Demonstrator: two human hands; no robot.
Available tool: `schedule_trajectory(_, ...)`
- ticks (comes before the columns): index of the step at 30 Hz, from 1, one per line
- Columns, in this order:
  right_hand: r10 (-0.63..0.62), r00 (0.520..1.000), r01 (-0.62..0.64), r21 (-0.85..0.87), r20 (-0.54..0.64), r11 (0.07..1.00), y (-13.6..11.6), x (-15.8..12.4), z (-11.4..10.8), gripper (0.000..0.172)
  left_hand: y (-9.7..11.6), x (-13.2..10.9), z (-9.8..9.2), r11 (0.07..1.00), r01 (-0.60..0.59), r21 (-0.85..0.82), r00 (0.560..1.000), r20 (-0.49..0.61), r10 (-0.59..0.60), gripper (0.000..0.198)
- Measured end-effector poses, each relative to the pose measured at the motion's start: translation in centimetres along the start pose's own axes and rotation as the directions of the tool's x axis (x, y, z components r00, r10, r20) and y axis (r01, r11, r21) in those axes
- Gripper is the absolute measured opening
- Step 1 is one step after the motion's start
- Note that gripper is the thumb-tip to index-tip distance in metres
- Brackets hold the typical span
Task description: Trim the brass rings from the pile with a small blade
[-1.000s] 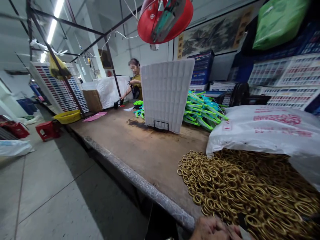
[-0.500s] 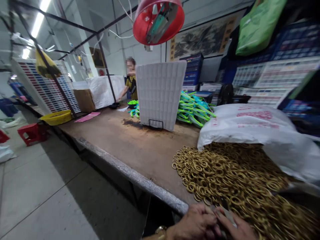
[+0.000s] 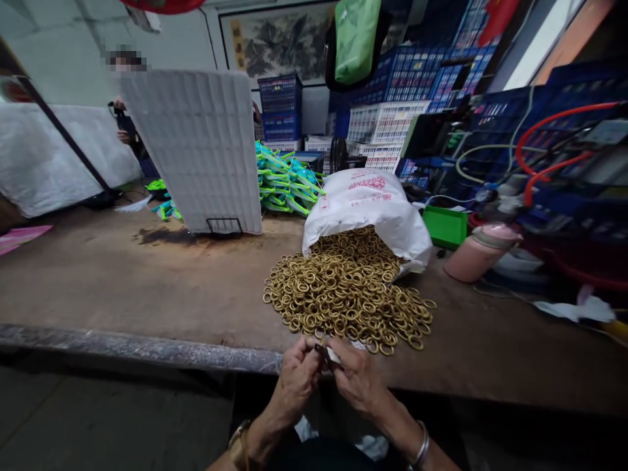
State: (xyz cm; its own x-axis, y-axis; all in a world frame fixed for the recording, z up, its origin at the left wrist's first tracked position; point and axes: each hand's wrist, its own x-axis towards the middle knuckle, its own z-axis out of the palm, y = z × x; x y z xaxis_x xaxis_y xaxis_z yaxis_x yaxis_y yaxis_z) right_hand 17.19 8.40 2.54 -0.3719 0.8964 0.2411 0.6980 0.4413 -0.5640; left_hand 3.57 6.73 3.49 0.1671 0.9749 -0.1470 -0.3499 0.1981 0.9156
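My left hand [image 3: 299, 374] and my right hand [image 3: 357, 376] meet at the table's front edge. Between their fingertips is a small dark strip with a pale part [image 3: 328, 355]; both hands are closed on it. Just beyond them lies a heap of brass-coloured rings [image 3: 338, 294] on the brown table [image 3: 206, 288]. The rings spill from the open mouth of a white sack [image 3: 366, 196] with red print. What exactly the small piece is cannot be made out.
A tall white panel [image 3: 206, 144] stands in a wire holder beside green and blue pieces [image 3: 284, 180]. To the right are a green tray [image 3: 444, 227], a pink bottle [image 3: 481, 252] and red tubing. A person [image 3: 130, 124] stands behind the panel.
The view has swung to the right, so the heap, sack and both hands now appear nearer the middle. The small piece between the fingers shows more clearly.
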Motion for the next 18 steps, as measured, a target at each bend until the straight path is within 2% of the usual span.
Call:
schedule_trajectory(8, -0.085, 0.996, 0.079, -0.151, -0.033, 0.985, 0.37, -0.20, 0.52, 0.023, -0.03, -0.10, 0.16, 0.991, -0.037, 0.128, 0.999, -0.027, 0.041, 0.032)
schedule_trajectory(14, -0.066, 0.996, 0.052, -0.210, -0.061, 0.976, 0.21, -0.46, 0.57, 0.022, -0.20, -0.23, 0.16, 0.988, -0.021, 0.150, 0.999, -0.045, 0.028, 0.027)
schedule_trajectory(18, -0.043, 0.998, 0.034, -0.218, -0.039, 0.975, -0.31, -0.49, 0.37, 0.023, -0.58, -0.19, -0.07, 0.982, -0.030, 0.188, 0.998, -0.053, 0.041, 0.025)
